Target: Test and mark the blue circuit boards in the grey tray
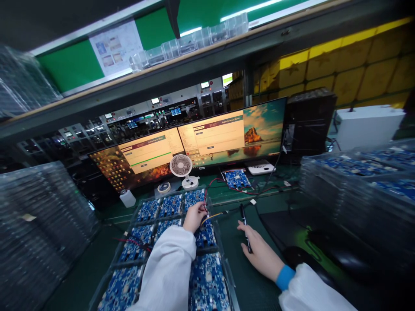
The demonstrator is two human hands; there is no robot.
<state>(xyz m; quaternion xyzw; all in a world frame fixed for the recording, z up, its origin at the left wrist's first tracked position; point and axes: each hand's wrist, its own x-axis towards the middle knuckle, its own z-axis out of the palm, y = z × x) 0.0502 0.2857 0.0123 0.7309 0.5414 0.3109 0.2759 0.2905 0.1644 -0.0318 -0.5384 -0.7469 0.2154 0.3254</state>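
Observation:
My left hand [194, 217] is over the right column of a clear tray of blue circuit boards [209, 276]. Its thumb and fingers pinch the end of a thin red-and-black cable [205, 196] at a board; the fingers hide the connector. A yellow-orange wire [212, 216] runs right from beside these fingertips. To the right, above the dark green bench, my right hand [261, 255] has its fingers around a black marker pen [244, 213]. The pen points away from me, its near end by the thumb.
Two monitors [214, 138] stand at the back behind a small white fan [180, 166], a tape roll [164, 187] and a single circuit board [236, 178]. Stacked clear trays [39, 220] rise at left, with more board-filled trays [353, 172] at right. A black mouse mat [279, 224] lies beside my right hand.

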